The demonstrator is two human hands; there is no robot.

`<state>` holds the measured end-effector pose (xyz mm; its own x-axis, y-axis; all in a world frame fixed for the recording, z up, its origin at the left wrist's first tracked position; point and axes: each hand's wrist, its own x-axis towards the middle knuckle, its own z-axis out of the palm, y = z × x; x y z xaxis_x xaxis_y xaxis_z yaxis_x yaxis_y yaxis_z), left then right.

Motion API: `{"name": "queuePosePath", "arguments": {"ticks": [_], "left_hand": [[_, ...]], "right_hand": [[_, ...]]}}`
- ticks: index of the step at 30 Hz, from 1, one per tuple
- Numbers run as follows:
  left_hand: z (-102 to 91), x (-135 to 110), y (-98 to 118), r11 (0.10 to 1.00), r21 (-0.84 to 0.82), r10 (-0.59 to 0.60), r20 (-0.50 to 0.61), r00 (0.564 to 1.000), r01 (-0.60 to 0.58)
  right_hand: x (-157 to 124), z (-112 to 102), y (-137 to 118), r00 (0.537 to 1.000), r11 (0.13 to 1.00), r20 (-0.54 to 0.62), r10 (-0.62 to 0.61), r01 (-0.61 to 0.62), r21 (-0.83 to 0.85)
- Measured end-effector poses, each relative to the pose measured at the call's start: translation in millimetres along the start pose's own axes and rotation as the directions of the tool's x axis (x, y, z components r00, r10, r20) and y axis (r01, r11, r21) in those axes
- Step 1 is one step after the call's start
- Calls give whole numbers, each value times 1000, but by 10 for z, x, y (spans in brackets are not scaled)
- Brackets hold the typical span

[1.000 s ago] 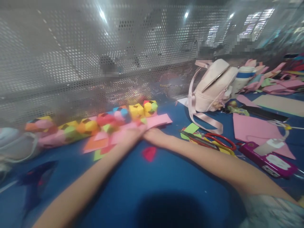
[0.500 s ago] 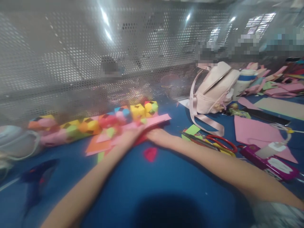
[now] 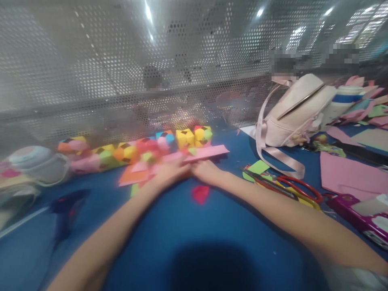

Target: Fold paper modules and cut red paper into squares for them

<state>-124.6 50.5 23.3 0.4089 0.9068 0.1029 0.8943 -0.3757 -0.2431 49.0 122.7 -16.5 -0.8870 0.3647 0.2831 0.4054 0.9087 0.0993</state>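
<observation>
Both my arms reach forward over a blue table point(image 3: 212, 226). My left hand point(image 3: 169, 173) and my right hand point(image 3: 206, 170) meet at the near edge of a pile of pink paper strips point(image 3: 209, 152) and orange paper point(image 3: 133, 176). The fingers are smeared by motion, so their grip is unclear. A small red paper piece point(image 3: 200, 193) lies just in front of my right hand. Behind the strips stands a row of colourful folded paper cubes point(image 3: 133, 149) along a perforated metal screen point(image 3: 151, 72).
A pale pink backpack point(image 3: 294, 113) leans at the right. Red-handled scissors point(image 3: 291, 186) lie on green and yellow paper point(image 3: 257, 167). A pink sheet point(image 3: 351, 176) and a magenta case point(image 3: 360, 210) sit far right. A dark glue gun point(image 3: 65, 210) and a round light-blue container point(image 3: 39, 163) are at the left.
The view has shifted, so everything sits a little further right and higher. My hands stay together at the pink strips; the red piece remains on the table.
</observation>
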Motion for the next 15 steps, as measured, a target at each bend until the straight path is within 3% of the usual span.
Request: {"name": "queuePosePath", "arguments": {"ticks": [5,15], "left_hand": [[37,-95,51,999,-15,-40,-38,998,39],[48,-210,136,965,31,-256,-129,958,262]], "right_hand": [[15,-8,28,1000,1000,-4,21,-21,17],[0,-58,18,1000,1000,28,8,-9,18]]}}
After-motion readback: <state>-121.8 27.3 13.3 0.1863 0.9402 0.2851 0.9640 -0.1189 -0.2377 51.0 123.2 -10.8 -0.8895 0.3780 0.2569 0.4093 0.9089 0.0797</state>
